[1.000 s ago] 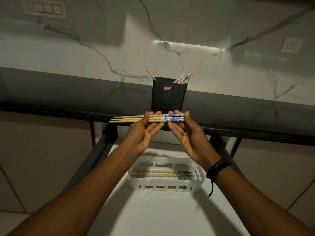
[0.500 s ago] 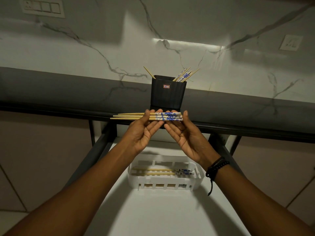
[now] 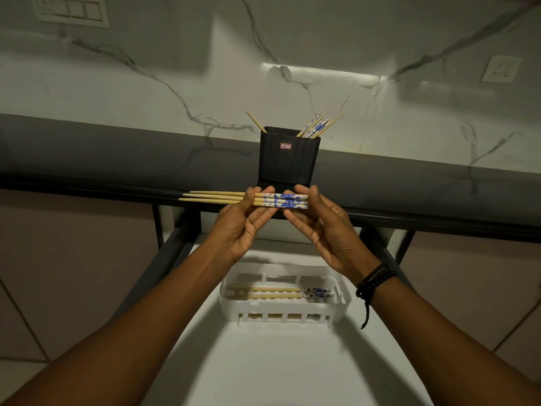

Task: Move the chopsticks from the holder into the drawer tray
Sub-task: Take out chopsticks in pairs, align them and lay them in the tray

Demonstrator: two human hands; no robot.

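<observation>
Three chopsticks [image 3: 243, 198] lie level between the two hands, just in front of the front edge of the dark counter [image 3: 117, 153]. Their plain wooden tips point to the left and their blue-and-white patterned ends point to the right. The left hand [image 3: 243, 227] holds them near the middle, with the thumb on top and the fingers curled under them. The right hand [image 3: 325, 227] is at the patterned ends; its fingers are mostly straight and loosely spread, the fingertips [image 3: 292, 212] touch the sticks from below and the thumb stands beside the ends. So both hands have contact with the bundle, the left one closed around it, the right one half open.

The black holder [image 3: 288, 159] stands upright on the counter near its front edge, directly behind the hands. More chopsticks [image 3: 317, 127] lean out of its right back corner, and a single stick [image 3: 256, 121] leans out at the left. The holder has a small label on its front face.

Below the counter a white drawer [image 3: 292, 361] is pulled out. A white slotted tray [image 3: 285, 313] lies in it, nearer to the back edge of the drawer. Some chopsticks [image 3: 278, 292] lie flat inside the tray, side by side, patterned ends to the right. The right wrist carries a dark beaded bracelet [image 3: 376, 281].
</observation>
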